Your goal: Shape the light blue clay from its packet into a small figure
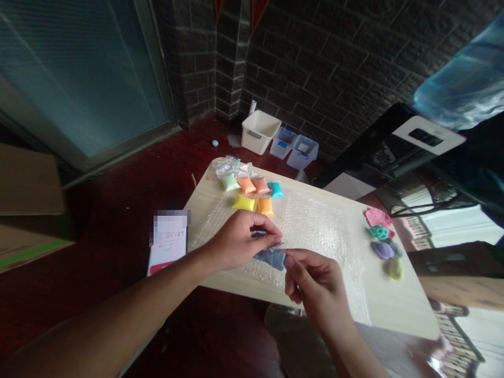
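Over the bubble wrap (315, 226), both hands hold one small blue packet (271, 258) that looks like soft clay in clear film. My left hand (240, 239) is closed on its upper edge, thumb against fingers, and covers part of it. Thumb and index finger of my right hand (315, 275) pinch the packet's right edge; the other fingers are curled. Just beyond lie more filled packets: yellow (244, 202), amber (265, 206), orange (246, 184), salmon (260, 185), pale green (230, 182) and turquoise (276, 189).
Crumpled clear plastic (232, 167) lies at the table's far left corner. On the right are pink (378, 217), green (378, 231), purple (382, 250) and yellowish (395, 268) clay lumps. A phone (168, 247) is at the left edge. Bins (258, 139) stand on the floor behind.
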Motion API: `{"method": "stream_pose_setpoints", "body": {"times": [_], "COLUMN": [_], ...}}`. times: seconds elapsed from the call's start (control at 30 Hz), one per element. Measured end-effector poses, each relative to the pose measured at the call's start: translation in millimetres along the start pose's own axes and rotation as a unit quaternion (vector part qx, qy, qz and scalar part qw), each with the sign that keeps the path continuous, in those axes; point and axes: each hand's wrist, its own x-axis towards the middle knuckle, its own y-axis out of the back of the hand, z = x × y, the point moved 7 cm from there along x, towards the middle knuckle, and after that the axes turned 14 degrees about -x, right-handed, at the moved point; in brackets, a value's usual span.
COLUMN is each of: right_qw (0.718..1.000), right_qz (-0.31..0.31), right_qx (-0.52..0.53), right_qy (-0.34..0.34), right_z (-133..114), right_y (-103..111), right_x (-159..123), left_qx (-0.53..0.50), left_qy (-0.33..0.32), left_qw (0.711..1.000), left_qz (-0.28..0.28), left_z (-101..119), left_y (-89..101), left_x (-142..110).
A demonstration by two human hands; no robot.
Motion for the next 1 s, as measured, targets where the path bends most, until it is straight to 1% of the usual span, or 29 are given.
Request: {"method": "stream_pose_setpoints", "body": {"times": [0.13,0.3,0.37,0.47,0.57,0.67,0.77,0.83,0.9,1.0], "right_qw": [1.0,1.0,1.0,0.996,0.978,0.966,0.966,0.972,0.982,0.994], "right_qz": [0.001,-0.002,0.004,0.038,0.075,0.086,0.086,0.076,0.053,0.02], "right_qx": [-0.003,0.012,0.005,-0.061,-0.156,-0.199,-0.199,-0.179,-0.146,-0.099], "right_qy": [0.008,-0.004,0.005,0.053,0.117,0.143,0.142,0.128,0.104,0.051], "right_z": [-2,4,2,-7,-21,-26,-26,-24,-22,-15], "right_y": [0,0,0,4,8,11,13,12,9,2], "right_x": [0,1,1,-2,-8,-10,-9,-8,-8,-6], "left_qx": [-0.001,-0.01,-0.018,-0.034,-0.07,-0.119,-0.156,-0.159,-0.137,-0.05], "left_qy": [0.003,0.016,0.022,0.037,0.063,0.09,0.107,0.109,0.097,0.039], "left_qw": [1.0,1.0,1.0,0.999,0.996,0.989,0.982,0.981,0.986,0.998], "left_qz": [-0.006,-0.009,-0.008,-0.008,-0.003,0.002,-0.002,-0.004,-0.003,0.005], "left_z": [0,1,-1,-5,-10,-11,-11,-11,-11,-4], "left_y": [-1.6,-3.8,-3.5,-2.5,-1.0,-1.1,-3.0,-3.5,-2.8,-0.5], "left_x": [-1,-2,-3,-3,-4,-5,-5,-5,-4,-2]}}
